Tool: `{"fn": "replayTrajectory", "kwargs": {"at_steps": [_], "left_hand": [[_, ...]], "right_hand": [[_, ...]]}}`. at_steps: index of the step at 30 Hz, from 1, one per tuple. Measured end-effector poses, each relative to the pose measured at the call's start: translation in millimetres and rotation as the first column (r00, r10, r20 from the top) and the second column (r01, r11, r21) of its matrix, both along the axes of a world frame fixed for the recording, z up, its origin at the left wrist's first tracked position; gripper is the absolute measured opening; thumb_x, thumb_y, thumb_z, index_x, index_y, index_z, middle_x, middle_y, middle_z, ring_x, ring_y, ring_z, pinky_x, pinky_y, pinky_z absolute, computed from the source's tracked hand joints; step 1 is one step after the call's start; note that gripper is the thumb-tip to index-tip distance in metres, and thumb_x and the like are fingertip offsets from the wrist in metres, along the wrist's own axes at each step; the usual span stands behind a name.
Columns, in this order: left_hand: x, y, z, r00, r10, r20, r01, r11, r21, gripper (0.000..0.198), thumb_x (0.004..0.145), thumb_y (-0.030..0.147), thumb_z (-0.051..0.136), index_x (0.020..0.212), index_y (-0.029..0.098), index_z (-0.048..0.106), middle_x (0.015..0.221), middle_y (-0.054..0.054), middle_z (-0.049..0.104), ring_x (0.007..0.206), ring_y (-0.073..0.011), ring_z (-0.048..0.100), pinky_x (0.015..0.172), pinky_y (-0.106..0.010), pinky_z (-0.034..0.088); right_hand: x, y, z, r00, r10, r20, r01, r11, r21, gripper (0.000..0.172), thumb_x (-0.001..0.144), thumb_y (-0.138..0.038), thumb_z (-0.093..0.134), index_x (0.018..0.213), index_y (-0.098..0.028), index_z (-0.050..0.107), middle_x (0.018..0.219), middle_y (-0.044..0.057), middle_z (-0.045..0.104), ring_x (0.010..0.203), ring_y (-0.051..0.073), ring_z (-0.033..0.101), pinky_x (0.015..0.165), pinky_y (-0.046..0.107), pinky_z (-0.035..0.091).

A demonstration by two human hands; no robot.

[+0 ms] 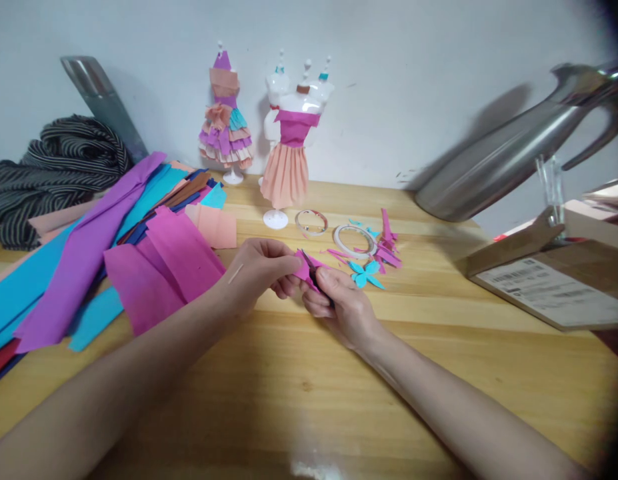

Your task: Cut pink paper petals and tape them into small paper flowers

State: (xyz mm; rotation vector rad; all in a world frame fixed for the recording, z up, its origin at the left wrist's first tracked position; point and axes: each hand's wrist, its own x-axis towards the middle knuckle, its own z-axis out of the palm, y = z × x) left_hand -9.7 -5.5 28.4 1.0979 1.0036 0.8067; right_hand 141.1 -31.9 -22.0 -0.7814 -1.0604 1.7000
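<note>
Above the middle of the wooden table, my left hand (261,270) pinches a small piece of magenta crepe paper (303,268) between thumb and fingers. My right hand (343,300) is closed around a pair of small dark scissors (313,270), whose blades lie across that paper. The handles are mostly covered by my fingers. Just beyond my right hand are a turquoise paper flower shape (366,273), magenta paper scraps (387,253) and a roll of white tape (355,241). Wide magenta paper strips (173,267) lie to the left of my left hand.
Mini dress forms in paper dresses, one peach-skirted (286,173) and one ruffled (225,127), stand near the wall. A second tape ring (311,223) lies before them. Colored paper (89,267) and striped cloth (63,167) fill the left; a steel jug (499,153) and cardboard box (553,280) stand right.
</note>
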Motion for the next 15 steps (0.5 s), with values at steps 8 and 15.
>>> {"fn": "replayTrajectory", "kwargs": {"at_steps": [8,15], "left_hand": [[-1.5,0.4,0.8,1.000,-0.015,0.003,0.015,1.000,0.012,0.012,0.062,0.022,0.064,0.054,0.013,0.060,0.046,0.001,0.057,0.040,-0.0069,0.050,0.042,-0.018,0.038],[-3.4,2.6,-0.7,0.999,-0.045,-0.018,0.045,0.999,0.027,0.011,0.063,0.021,0.064,0.055,0.013,0.062,0.048,0.001,0.057,0.040,-0.0066,0.050,0.041,-0.018,0.038]], "right_hand": [[-0.1,-0.3,0.7,1.000,-0.008,0.003,0.008,1.000,0.003,0.037,0.077,-0.050,0.064,0.066,-0.016,0.054,0.047,-0.009,0.025,0.042,0.004,0.013,0.040,0.023,0.006],[-1.5,0.2,2.2,1.000,-0.014,0.009,0.014,1.000,0.000,0.041,0.074,-0.052,0.068,0.061,-0.017,0.050,0.048,-0.010,0.021,0.041,0.004,0.011,0.040,0.022,0.007]]}}
